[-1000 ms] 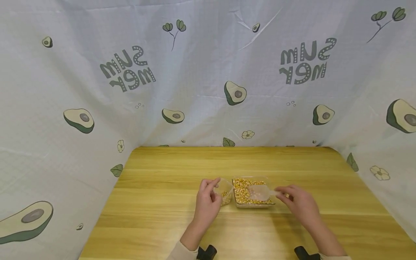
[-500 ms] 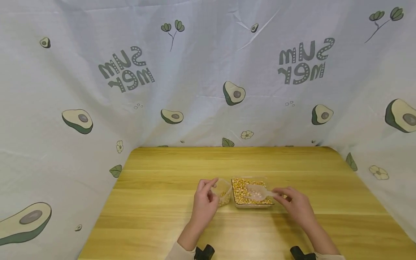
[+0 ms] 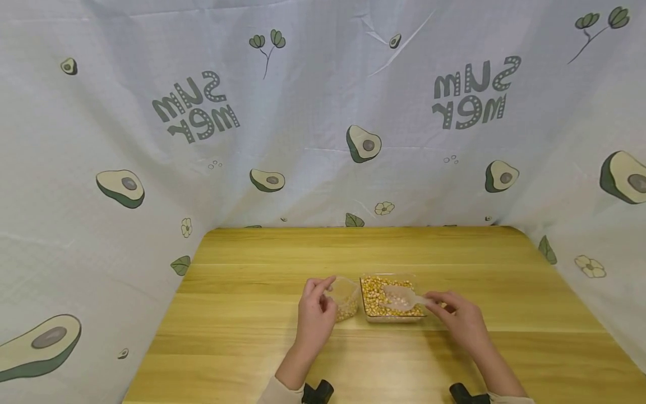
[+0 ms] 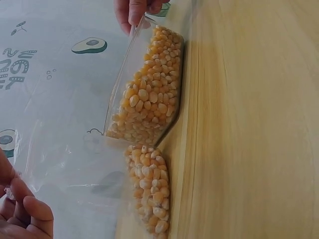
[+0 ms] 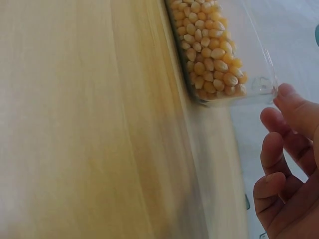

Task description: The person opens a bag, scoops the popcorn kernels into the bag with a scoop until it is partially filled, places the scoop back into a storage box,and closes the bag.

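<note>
My left hand (image 3: 314, 320) pinches the top edge of a clear plastic bag (image 3: 345, 289), held upright with its mouth spread. Corn kernels (image 4: 149, 189) fill the bottom of that bag in the left wrist view. Just right of it stands a clear rectangular container (image 3: 396, 320) of yellow corn kernels (image 3: 372, 294). My right hand (image 3: 460, 318) grips the handle of a translucent scoop (image 3: 398, 298) between thumb and fingers. The scoop's blade lies among the kernels; its front edge looks partly sunk in. In the right wrist view the scoop is mostly hidden behind the container's end wall (image 5: 256, 40).
Bag and container stand side by side on a wooden table (image 3: 282, 252). A pale curtain (image 3: 313, 101) printed with avocados hangs behind the table and along both sides. Dark wrist mounts (image 3: 318, 391) show at the lower edge.
The scoop has tilted and shifted slightly left into the kernels, with my right hand moving left along with it. My left hand has kept its pinch on the bag, shifting slightly left.
</note>
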`<state>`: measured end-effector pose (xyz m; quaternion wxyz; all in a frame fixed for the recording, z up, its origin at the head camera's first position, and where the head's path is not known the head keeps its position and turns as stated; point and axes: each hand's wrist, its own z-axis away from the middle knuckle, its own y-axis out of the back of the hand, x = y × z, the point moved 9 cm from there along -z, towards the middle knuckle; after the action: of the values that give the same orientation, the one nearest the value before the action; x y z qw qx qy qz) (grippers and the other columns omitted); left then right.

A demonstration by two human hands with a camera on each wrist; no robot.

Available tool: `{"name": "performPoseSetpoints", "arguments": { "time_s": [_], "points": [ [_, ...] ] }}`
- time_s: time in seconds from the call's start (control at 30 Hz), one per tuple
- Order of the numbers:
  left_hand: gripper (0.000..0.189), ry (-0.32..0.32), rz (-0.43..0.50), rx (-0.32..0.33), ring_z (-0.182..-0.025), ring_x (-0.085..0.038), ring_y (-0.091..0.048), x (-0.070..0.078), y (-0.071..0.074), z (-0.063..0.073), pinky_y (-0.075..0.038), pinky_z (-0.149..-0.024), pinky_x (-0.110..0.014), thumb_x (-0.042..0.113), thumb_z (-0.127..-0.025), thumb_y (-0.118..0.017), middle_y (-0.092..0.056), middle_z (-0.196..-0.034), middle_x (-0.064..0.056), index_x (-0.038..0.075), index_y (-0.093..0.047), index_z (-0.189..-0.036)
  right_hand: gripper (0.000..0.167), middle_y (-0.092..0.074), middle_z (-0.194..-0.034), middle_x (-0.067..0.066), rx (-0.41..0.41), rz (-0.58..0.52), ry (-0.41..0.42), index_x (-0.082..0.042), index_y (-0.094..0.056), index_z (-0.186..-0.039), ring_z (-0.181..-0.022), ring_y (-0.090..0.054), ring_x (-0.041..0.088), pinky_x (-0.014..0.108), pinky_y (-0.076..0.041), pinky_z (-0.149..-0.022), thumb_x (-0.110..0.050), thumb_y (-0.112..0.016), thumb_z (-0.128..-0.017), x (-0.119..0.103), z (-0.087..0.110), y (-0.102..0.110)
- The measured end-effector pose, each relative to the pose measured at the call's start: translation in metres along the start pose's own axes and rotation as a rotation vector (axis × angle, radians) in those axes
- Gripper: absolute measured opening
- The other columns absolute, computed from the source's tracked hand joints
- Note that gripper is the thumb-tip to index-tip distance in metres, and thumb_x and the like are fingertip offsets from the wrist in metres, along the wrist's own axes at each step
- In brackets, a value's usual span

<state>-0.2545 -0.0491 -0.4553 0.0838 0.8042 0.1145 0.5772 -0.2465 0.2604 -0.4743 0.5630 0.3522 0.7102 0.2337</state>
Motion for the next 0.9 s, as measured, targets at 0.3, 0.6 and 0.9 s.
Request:
{"name": "performPoseSetpoints", "arguments": {
  "time_s": [0.3,0.6,0.9],
  "points": [
    [0.046,0.013,0.003,0.002,-0.068,-0.004,-0.036,0.001,0.0,0.0,-0.036,-0.059,-0.015,-0.012,-0.087,-0.051,-0.053,-0.105,-0.008,0.002,-0.065,-0.129,0.023,-0.071,-0.099,0.002,-0.016,-0.053,-0.097,-0.014,-0.074,-0.115,-0.068,-0.052,-0.001,0.023,-0.043,-0.054,-0.026,-0.067,-0.095,0.014,0.003,-0.005],
    [0.047,-0.025,-0.007,0.029,-0.068,-0.003,-0.037,0.003,0.0,0.001,-0.037,-0.058,-0.015,-0.016,-0.084,-0.051,-0.054,-0.103,-0.009,-0.001,-0.066,-0.126,0.025,-0.07,-0.096,-0.003,-0.003,-0.102,-0.169,-0.012,-0.074,-0.115,-0.066,-0.049,0.002,0.023,-0.043,-0.055,-0.026,-0.066,-0.096,0.023,0.006,-0.007],
    [0.047,-0.049,-0.022,0.03,-0.067,-0.001,-0.036,0.002,-0.003,0.003,-0.037,-0.057,-0.015,-0.016,-0.083,-0.051,-0.054,-0.101,-0.008,-0.002,-0.066,-0.125,0.028,-0.068,-0.096,0.0,-0.005,-0.14,-0.224,-0.008,-0.073,-0.116,-0.066,-0.048,0.002,0.023,-0.043,-0.056,-0.025,-0.067,-0.095,0.026,0.013,-0.006]
  ]
}}
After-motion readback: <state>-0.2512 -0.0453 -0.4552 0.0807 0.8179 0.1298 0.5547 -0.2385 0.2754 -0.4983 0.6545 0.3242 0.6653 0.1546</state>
